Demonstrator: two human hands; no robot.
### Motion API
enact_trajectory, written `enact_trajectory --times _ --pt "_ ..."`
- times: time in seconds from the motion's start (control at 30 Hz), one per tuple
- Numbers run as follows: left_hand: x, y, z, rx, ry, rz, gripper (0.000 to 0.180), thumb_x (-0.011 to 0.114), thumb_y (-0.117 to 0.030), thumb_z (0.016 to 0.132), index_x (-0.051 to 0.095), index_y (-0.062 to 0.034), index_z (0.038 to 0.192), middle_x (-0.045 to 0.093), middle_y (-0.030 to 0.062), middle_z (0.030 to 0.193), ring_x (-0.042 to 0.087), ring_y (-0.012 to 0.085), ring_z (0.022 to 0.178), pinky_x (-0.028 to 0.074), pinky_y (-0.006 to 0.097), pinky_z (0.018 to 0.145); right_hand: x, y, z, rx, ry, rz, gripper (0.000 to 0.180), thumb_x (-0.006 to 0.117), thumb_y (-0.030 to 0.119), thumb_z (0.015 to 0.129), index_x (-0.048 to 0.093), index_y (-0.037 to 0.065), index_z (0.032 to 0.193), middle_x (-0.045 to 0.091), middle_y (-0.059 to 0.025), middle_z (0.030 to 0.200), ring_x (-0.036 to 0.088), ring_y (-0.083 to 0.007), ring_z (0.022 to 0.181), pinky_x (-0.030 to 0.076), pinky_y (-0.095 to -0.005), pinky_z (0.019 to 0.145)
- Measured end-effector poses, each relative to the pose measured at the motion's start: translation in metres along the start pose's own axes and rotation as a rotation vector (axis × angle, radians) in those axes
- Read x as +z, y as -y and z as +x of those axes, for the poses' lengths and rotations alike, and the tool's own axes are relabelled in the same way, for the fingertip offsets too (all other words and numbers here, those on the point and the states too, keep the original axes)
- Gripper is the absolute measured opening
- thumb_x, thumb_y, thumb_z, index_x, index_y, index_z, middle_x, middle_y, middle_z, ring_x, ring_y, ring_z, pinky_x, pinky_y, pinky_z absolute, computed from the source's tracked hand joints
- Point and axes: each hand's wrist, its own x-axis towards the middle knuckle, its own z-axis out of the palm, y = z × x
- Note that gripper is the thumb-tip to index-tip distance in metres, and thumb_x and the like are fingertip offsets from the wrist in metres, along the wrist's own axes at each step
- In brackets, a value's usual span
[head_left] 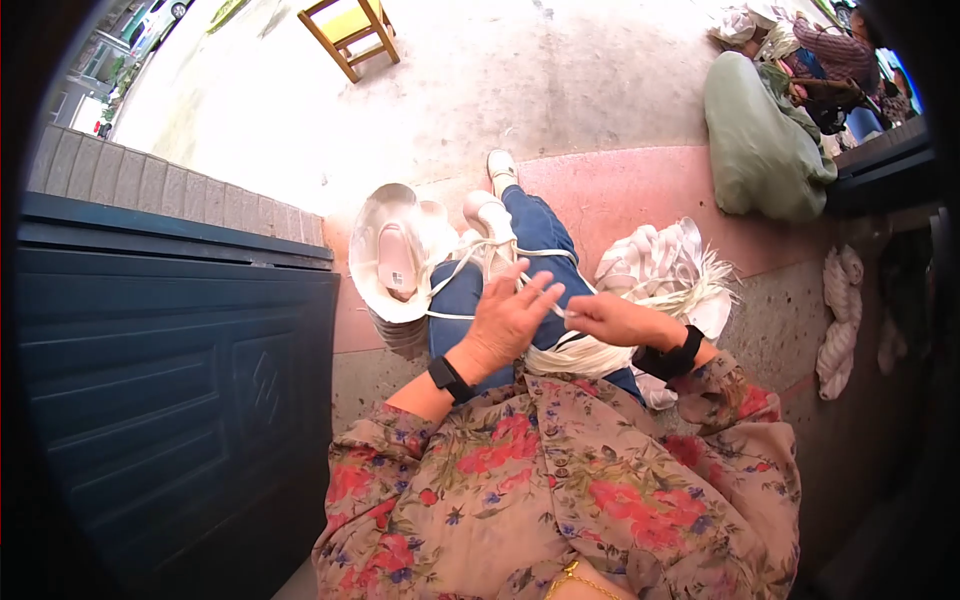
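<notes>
- Pale shoe-shaped piece (487,215), twelve o'clock: near end hidden behind the left grip (502,322).
- Pale strip (557,311): end covered by the right grip (612,318).
- Chair (350,30), eleven o'clock: cut off above.
- Co-worker (838,52), two o'clock: partly behind a green sack (762,140).
- Insole (392,252), ten o'clock: mark too small.

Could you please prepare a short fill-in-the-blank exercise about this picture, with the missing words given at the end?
1. The right hand pinches a pale strip above trousers of ____ colour.
2. The panelled door stands nearer to the ____ hand.
3. The wooden chair has a ____ seat.
4. The colour of the large sack is ____.

Missing words: blue; left; yellow; green.
</notes>
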Motion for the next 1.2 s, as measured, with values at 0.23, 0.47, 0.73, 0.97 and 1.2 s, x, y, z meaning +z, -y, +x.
enact_trajectory --times 0.23,0.47,0.73,0.97,1.2 --pt "-0.003 0.008 0.003 -0.508 -0.029 -0.546 0.017 0.055 -0.009 0.079 0.055 -0.0014 0.095 0.062 0.0084 0.073 0.060 0.0214 0.077 0.044 0.032 0.070 -0.002 0.004 0.038 0.291 -0.372 0.941 0.027 0.038 0.033 0.092 0.051 0.011 0.084 0.034 0.0073 0.054 0.025 -0.0027 0.042 0.020 -0.0188 0.035" --pt "0.005 0.015 -0.007 -0.786 -0.272 -0.628 0.017 0.057 -0.015 0.082 0.061 0.0007 0.082 0.058 0.0136 0.073 0.055 0.0236 0.072 0.044 0.032 0.066 0.040 -0.007 0.076 0.012 -0.530 0.740 0.021 0.049 0.021 0.088 0.061 0.004 0.086 0.050 0.0000 0.068 0.045 -0.0074 0.055 0.037 -0.0213 0.050" --pt "-0.009 0.004 0.000 -0.775 -0.241 -0.500 0.016 0.058 -0.016 0.082 0.062 -0.0010 0.085 0.058 0.0128 0.074 0.050 0.0270 0.076 0.042 0.035 0.068 0.049 0.002 0.077 -0.117 -0.616 0.526 0.024 0.055 0.020 0.086 0.062 -0.002 0.093 0.057 -0.0048 0.080 0.051 -0.0106 0.072 0.040 -0.0229 0.064" --pt "-0.007 0.011 -0.006 -0.653 -0.251 -0.427 0.015 0.058 -0.014 0.082 0.063 -0.0012 0.089 0.059 0.0127 0.078 0.053 0.0234 0.076 0.042 0.030 0.068 0.048 -0.008 0.075 -0.066 -0.502 0.578 0.023 0.053 0.016 0.088 0.061 -0.003 0.099 0.056 -0.0024 0.094 0.051 -0.0082 0.082 0.040 -0.0219 0.074" --pt "0.010 0.131 -0.009 -0.540 -0.004 -0.092 0.026 0.044 -0.002 0.078 0.059 -0.0003 0.100 0.061 0.0196 0.089 0.053 0.0356 0.089 0.043 0.042 0.077 0.053 -0.006 0.056 -0.056 -0.368 0.690 0.020 0.052 0.017 0.089 0.062 0.000 0.093 0.060 0.0000 0.084 0.051 -0.0055 0.074 0.041 -0.0209 0.069"
